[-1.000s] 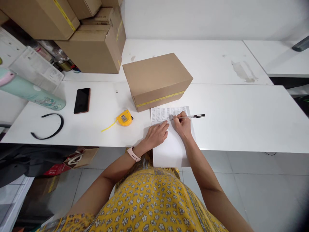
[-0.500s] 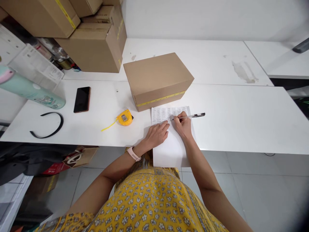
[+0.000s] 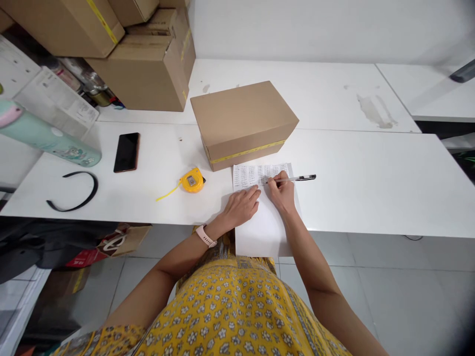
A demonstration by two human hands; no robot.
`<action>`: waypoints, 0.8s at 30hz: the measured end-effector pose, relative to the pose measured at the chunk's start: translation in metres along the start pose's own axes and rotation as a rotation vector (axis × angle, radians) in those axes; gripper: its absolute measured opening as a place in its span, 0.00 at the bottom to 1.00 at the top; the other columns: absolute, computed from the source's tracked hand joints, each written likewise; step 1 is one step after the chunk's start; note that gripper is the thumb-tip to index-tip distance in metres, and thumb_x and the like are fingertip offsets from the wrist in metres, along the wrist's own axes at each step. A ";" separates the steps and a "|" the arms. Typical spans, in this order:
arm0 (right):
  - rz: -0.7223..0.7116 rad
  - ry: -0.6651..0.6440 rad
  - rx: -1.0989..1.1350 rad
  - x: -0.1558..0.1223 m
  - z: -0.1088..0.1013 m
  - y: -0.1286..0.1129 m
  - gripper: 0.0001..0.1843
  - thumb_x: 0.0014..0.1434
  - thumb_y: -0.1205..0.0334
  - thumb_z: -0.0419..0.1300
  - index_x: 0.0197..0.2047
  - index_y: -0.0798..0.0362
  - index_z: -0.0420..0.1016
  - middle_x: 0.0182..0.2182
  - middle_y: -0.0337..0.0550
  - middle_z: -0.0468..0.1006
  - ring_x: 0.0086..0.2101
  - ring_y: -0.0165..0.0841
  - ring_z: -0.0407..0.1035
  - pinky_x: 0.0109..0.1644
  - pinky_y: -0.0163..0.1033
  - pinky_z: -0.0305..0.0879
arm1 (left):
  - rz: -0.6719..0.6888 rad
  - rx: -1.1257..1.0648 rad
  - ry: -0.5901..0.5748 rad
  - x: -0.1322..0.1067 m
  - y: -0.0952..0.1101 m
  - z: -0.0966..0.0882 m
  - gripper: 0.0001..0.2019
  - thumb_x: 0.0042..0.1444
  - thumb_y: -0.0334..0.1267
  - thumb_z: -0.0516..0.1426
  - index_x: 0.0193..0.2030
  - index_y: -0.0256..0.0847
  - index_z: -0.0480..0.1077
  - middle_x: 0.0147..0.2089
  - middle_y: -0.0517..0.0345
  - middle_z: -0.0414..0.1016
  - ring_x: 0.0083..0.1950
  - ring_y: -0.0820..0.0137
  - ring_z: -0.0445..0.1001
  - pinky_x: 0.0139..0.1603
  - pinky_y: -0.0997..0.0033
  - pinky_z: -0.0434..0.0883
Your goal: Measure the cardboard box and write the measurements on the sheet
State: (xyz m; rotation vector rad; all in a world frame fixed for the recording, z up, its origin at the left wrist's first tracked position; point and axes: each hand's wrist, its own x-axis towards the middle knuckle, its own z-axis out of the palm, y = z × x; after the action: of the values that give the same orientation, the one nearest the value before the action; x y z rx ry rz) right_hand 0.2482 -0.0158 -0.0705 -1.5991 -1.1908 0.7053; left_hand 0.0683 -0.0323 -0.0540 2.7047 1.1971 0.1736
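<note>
A white sheet of paper (image 3: 260, 227) lies at the table's front edge and hangs over it, with rows of small writing along its top. My right hand (image 3: 281, 192) grips a pen (image 3: 301, 178), its tip on the written rows. My left hand (image 3: 240, 206) rests flat on the paper's left side, fingers stretched out, a pale pink watch on the wrist. A closed cardboard box (image 3: 243, 122) with yellow tape stands just behind the paper. A yellow tape measure (image 3: 191, 181) lies to the left of the paper, a short length of tape pulled out.
A black phone (image 3: 126, 152), a black curved band (image 3: 72, 192) and a mint green bottle (image 3: 44, 138) lie on the white table (image 3: 371, 183) to the left. Stacked cardboard boxes (image 3: 148, 69) fill the back left corner. Bags sit on the floor under the table's left end.
</note>
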 end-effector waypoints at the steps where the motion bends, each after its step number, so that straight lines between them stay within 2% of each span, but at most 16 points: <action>1: 0.000 -0.001 0.001 0.000 0.000 0.000 0.11 0.58 0.58 0.59 0.29 0.47 0.59 0.19 0.28 0.62 0.22 0.28 0.57 0.30 0.37 0.54 | 0.000 0.001 0.001 0.000 0.000 0.000 0.23 0.71 0.39 0.47 0.68 0.37 0.66 0.73 0.45 0.66 0.58 0.58 0.77 0.55 0.57 0.75; 24: -0.028 0.019 -0.012 0.002 0.000 0.004 0.10 0.58 0.59 0.59 0.29 0.47 0.60 0.19 0.29 0.63 0.23 0.29 0.58 0.30 0.37 0.54 | -0.004 -0.005 -0.003 0.000 -0.001 -0.001 0.22 0.72 0.39 0.48 0.68 0.37 0.66 0.73 0.46 0.66 0.59 0.59 0.76 0.57 0.58 0.75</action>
State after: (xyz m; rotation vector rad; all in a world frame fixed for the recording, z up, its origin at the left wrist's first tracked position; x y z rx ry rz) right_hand 0.2498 -0.0141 -0.0740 -1.5933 -1.2032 0.6646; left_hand 0.0680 -0.0316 -0.0535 2.6972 1.1995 0.1715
